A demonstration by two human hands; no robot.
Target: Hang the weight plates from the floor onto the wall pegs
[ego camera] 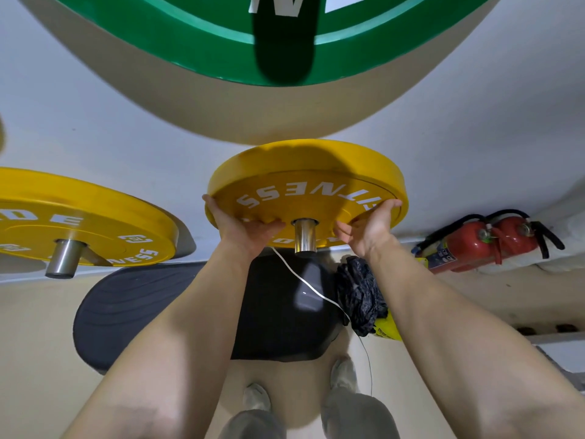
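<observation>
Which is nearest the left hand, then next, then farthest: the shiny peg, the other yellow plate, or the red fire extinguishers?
From the left hand:
1. Shiny peg, just to its right.
2. Other yellow plate, hanging to its left.
3. Red fire extinguishers, far right.

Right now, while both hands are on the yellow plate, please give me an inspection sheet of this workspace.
Surface: beige floor, white wall.
Job's things: middle yellow plate sits on steel peg; second yellow plate and green plate hang on pegs; two black discs, probably plates, lie on floor.
Clutter: dark cloth bundle and yellow packet on floor.
Grippers: left hand and right hand grip the middle yellow plate's rim.
Cables: white cable crosses one black disc.
Surroundings: two red fire extinguishers at wall base.
</observation>
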